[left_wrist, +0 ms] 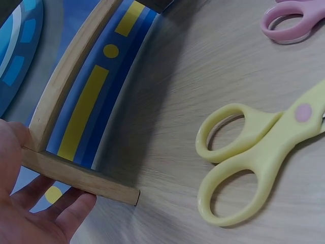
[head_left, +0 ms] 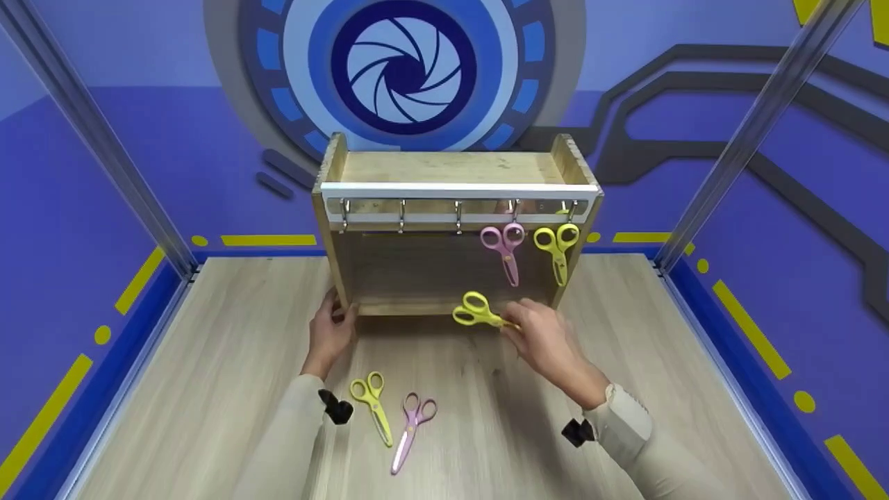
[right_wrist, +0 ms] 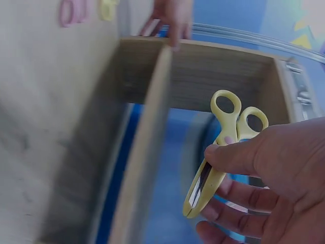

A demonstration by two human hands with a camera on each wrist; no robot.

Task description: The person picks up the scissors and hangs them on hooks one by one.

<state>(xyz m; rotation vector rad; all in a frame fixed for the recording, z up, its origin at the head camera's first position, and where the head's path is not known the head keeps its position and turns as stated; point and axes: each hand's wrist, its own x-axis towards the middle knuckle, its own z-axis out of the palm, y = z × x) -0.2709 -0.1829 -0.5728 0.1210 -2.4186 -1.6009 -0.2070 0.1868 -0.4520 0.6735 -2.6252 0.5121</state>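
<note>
My right hand (head_left: 549,337) pinches yellow scissors (head_left: 475,310) by the blade end between thumb and fingers, handle loops pointing left. In the right wrist view, the thumb presses on these scissors (right_wrist: 228,133) just below the pivot. With thumb and fingers on either side of its wood, my left hand (head_left: 330,340) grips the lower left corner of a wooden rack (head_left: 444,167). That corner of the rack (left_wrist: 81,178) shows close up in the left wrist view. Pink scissors (head_left: 508,258) and another yellow pair (head_left: 560,260) hang from the two rightmost hooks.
On the table (head_left: 229,361), yellow scissors (head_left: 376,408) and pink scissors (head_left: 410,430) lie in front of the rack. Three hooks at the left, including the middle hook (head_left: 458,215), hold nothing. Metal posts (head_left: 757,139) and patterned blue walls stand around the table.
</note>
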